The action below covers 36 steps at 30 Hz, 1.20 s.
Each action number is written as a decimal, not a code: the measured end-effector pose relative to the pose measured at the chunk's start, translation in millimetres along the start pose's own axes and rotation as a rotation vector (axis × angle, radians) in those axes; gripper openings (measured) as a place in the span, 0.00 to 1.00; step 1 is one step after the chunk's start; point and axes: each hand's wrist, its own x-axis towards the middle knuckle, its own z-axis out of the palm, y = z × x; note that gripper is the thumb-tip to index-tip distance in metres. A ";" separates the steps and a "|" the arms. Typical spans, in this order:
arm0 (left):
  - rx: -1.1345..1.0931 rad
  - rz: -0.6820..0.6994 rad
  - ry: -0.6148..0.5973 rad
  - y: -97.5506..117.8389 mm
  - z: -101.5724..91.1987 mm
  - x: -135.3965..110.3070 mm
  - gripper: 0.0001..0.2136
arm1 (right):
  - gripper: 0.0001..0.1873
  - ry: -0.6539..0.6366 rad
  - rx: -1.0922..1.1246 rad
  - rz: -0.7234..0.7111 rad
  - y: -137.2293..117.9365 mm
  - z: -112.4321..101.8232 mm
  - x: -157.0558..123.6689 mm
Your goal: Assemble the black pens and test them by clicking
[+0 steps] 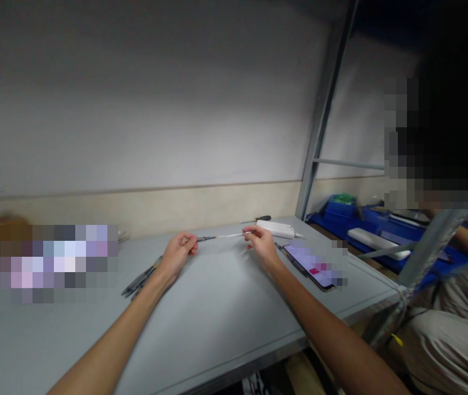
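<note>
My left hand (pixel 178 255) is closed, its fingers pinching a slim dark pen-like rod (pixel 206 238) that points right. Opposite it, my right hand (pixel 262 246) pinches a thin pale stick (pixel 234 235), which looks like a narrow tube. The two pieces lie nearly in one line above the table, ends close together; whether they touch I cannot tell. Beside my left wrist lies a bundle of similar dark rods (pixel 140 281), partly hidden by the forearm.
On the grey table (pixel 217 318) lie a white elongated device (pixel 277 229), a screwdriver (pixel 262 218) and a lit phone (pixel 311 267), right of my right hand. A metal post (pixel 320 126) stands at the right. Beyond it, another person sits by a blue surface (pixel 423 269).
</note>
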 end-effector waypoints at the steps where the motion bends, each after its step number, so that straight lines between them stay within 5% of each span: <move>1: -0.005 -0.003 0.002 -0.4 -0.1 0.2 0.17 | 0.11 0.000 0.003 0.001 -0.6 -0.1 -0.2; 22: -0.043 -0.031 -0.003 0.1 3.1 -1.3 0.16 | 0.12 -0.038 -0.027 -0.021 -1.0 1.5 -3.0; 36: -0.035 -0.043 -0.104 -4.5 10.0 -5.4 0.17 | 0.12 -0.261 -0.050 -0.053 -3.3 3.8 -8.7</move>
